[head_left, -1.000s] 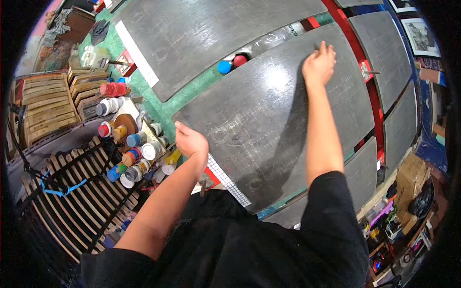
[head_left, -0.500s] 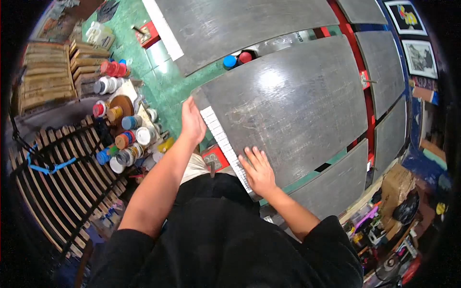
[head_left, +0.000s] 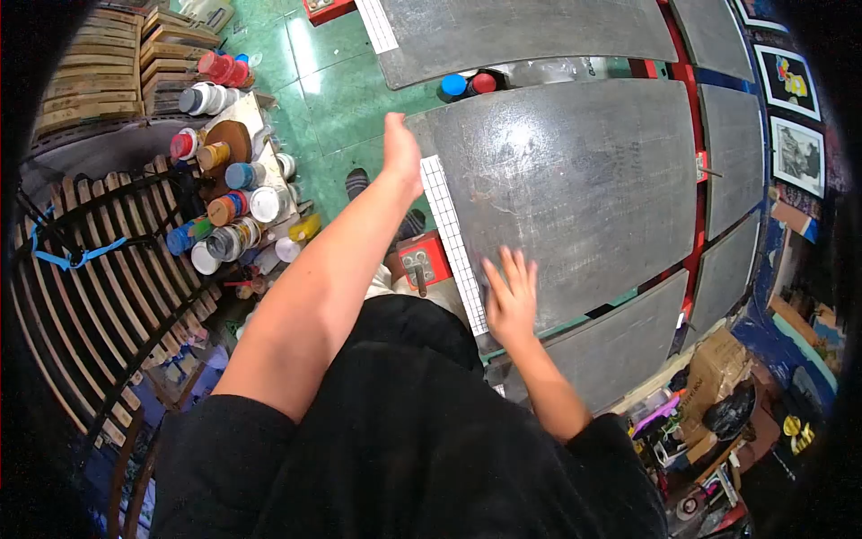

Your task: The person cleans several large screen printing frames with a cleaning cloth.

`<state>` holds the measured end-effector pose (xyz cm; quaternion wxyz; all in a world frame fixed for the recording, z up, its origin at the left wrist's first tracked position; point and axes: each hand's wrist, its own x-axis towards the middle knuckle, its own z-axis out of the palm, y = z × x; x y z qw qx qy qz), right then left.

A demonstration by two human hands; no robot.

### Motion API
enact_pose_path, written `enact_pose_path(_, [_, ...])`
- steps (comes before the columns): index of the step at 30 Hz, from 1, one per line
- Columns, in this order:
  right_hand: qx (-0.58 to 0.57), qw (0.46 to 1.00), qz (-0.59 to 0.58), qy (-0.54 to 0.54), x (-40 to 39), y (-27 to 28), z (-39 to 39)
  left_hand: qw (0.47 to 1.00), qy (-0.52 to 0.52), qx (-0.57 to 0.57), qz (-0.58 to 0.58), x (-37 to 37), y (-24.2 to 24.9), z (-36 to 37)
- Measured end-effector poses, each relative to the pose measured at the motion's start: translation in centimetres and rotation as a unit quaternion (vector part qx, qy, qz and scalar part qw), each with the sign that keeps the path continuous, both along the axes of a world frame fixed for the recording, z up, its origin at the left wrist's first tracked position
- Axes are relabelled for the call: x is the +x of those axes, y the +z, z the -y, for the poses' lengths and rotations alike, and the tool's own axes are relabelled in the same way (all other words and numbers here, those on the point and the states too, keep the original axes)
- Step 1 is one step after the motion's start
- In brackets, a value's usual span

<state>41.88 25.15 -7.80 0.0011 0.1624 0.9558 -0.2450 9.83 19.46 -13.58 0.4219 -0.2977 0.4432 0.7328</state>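
Note:
A dark grey flat board [head_left: 593, 198] with a worn, scratched surface lies in front of me. Along its near left edge runs a white strip marked with a black grid [head_left: 453, 238]. My left hand [head_left: 401, 160] is at the board's left edge close to the far corner, seen from the side with its fingers stretched out. Fingers spread, my right hand [head_left: 512, 301] lies over the board just right of the strip's near end. A red metal block with a bolt [head_left: 422, 265] shows beside the strip, below the board's edge.
Several paint jars [head_left: 268, 205] crowd a small stand at left, by a slatted rack [head_left: 99, 305]. More grey boards [head_left: 530, 36] lie beyond and to the right on red rails [head_left: 687, 99]. Blue-lidded [head_left: 453, 85] and red-lidded [head_left: 483, 83] containers sit between boards. Striped socks [head_left: 356, 182] show on the green floor.
The whole view has shifted, so the boards sit further right. My left hand stays along the edge by the far corner. My right hand's fingers have spread and moved slightly off the strip.

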Motion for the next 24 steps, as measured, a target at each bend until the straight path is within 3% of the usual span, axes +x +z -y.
enact_pose_path(1, [0.003, 1.000, 0.004, 0.001, 1.1, 0.0, -0.2, 0.996, 0.053, -0.074, 0.008, 0.3, -0.5, -1.1])
enact_pose_path(2, [0.023, 1.000, -0.002, -0.015, 1.4, -0.3, -0.7, 0.964, 0.077, -0.252, -0.037, 0.6, -0.2, -2.4])
enact_pose_path(3, [0.038, 0.999, -0.006, -0.035, 1.7, -0.5, -0.7, 0.964, 0.077, -0.253, -0.035, 0.5, 0.2, -2.5])
enact_pose_path(5, [0.036, 0.998, -0.038, -0.040, -5.4, -0.7, -3.0, 0.909, -0.021, -0.410, -0.070, 0.2, 1.6, -2.8])
enact_pose_path(10, [0.095, 0.979, -0.175, -0.047, -24.5, -3.0, -10.8, 0.873, -0.019, -0.479, -0.091, 0.4, 2.7, -3.5])
enact_pose_path(13, [0.067, 0.982, -0.164, -0.058, -20.6, -2.4, -8.4, 0.865, -0.026, -0.492, -0.096, 0.1, 2.7, -3.6])
enact_pose_path(15, [0.020, 0.997, -0.074, -0.030, -11.8, -0.6, -4.5, 0.865, -0.024, -0.494, -0.089, 0.1, 2.7, -3.7])
enact_pose_path(17, [0.013, 0.999, 0.005, -0.037, -1.4, -0.4, -0.9, 0.831, -0.035, -0.543, -0.116, 0.3, 3.1, -3.9])
enact_pose_path(19, [0.036, 0.998, 0.022, -0.045, 5.7, -0.5, 1.0, 0.826, -0.042, -0.550, -0.116, 0.4, 3.4, -4.1])
enact_pose_path(22, [0.017, 0.998, 0.006, -0.064, 1.8, -0.5, -0.1, 0.808, -0.051, -0.572, -0.130, 0.4, 2.4, -4.0])
enact_pose_path(24, [0.030, 0.997, -0.042, -0.051, -5.7, -1.0, -3.6, 0.796, -0.054, -0.585, -0.147, 0.0, 2.4, -4.3])
